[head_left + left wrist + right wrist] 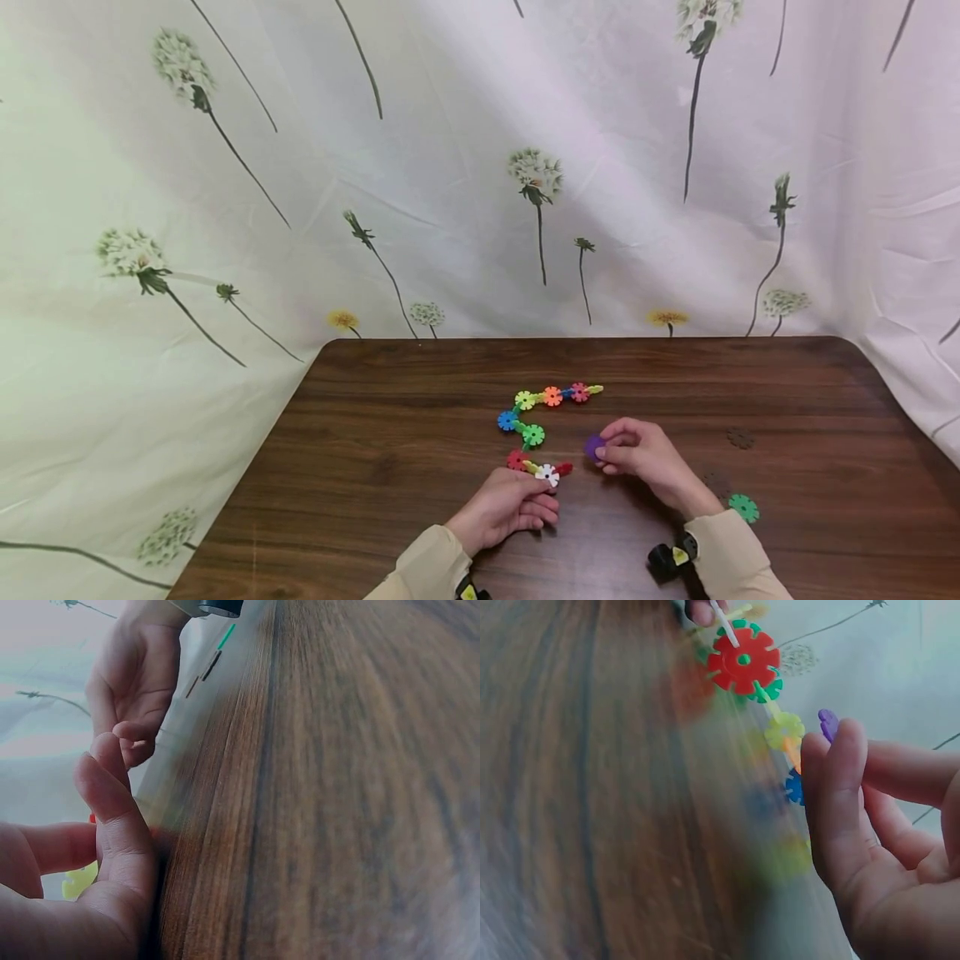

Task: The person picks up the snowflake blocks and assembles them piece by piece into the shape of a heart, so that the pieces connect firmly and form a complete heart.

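A chain of interlocking plastic snowflake discs curves across the table in the head view, with a blue disc at its bend. My left hand pinches the near end of this chain by the white snowflake disc. Standing on edge beyond the white one is a red snowflake disc, seen face-on in the right wrist view. To the right, my right hand holds a purple snowflake disc between thumb and fingers, apart from the chain. Fingers partly cover the purple disc.
A loose green snowflake disc lies by the right forearm. Two brown discs, one of them a dark brown disc, blend into the wood of the table. A flowered cloth hangs behind the table's far edge.
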`<control>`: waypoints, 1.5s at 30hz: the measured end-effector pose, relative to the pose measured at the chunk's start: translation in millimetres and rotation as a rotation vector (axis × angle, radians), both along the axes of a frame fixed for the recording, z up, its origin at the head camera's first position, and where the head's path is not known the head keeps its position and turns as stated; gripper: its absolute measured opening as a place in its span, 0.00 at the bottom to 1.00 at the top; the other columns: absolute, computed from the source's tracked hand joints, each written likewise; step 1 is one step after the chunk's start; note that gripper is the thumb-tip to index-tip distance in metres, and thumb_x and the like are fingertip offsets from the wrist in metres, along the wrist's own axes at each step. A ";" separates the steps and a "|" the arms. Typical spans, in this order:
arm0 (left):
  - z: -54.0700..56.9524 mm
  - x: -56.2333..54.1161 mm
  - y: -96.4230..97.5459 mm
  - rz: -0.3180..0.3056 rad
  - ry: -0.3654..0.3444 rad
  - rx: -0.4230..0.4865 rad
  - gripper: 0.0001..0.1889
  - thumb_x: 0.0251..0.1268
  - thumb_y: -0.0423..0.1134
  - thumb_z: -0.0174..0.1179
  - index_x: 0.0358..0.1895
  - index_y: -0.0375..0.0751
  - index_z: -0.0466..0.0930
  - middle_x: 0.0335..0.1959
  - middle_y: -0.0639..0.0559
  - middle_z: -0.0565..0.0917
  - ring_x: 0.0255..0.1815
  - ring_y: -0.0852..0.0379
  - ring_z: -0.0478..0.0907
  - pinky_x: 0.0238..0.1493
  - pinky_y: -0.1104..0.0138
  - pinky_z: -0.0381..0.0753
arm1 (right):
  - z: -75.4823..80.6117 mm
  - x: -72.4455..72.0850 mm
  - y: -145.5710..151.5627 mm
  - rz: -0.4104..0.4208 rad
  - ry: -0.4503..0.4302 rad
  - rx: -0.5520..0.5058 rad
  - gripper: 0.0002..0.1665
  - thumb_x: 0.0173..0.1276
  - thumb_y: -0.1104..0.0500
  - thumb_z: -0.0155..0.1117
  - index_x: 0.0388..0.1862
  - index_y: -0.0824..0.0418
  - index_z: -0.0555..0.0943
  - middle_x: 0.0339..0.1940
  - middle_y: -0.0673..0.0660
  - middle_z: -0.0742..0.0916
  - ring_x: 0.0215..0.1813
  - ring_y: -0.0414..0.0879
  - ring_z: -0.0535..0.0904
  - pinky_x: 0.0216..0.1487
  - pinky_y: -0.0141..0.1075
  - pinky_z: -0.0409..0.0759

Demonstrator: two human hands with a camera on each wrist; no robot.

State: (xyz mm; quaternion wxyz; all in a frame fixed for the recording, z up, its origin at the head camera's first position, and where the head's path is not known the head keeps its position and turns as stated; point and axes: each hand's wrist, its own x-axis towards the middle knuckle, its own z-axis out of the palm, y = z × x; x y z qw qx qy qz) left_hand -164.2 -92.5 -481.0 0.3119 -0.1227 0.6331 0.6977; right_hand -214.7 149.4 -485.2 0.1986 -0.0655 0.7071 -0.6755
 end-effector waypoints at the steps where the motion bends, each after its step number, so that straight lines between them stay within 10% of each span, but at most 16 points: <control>1: 0.0 0.0 0.0 -0.001 0.000 0.001 0.12 0.69 0.38 0.56 0.44 0.31 0.81 0.23 0.52 0.85 0.23 0.65 0.82 0.25 0.75 0.79 | 0.1 0.3 -1.6 -0.005 -0.006 0.009 0.16 0.65 0.64 0.65 0.46 0.72 0.74 0.34 0.57 0.87 0.37 0.45 0.84 0.38 0.37 0.86; 45: 0.0 -1.2 -0.8 -0.013 -0.005 0.015 0.12 0.70 0.38 0.55 0.44 0.31 0.81 0.24 0.53 0.85 0.24 0.65 0.82 0.26 0.75 0.79 | -5.4 2.5 -27.6 -0.013 0.019 0.082 0.12 0.61 0.70 0.65 0.41 0.79 0.78 0.31 0.63 0.88 0.31 0.45 0.86 0.36 0.36 0.86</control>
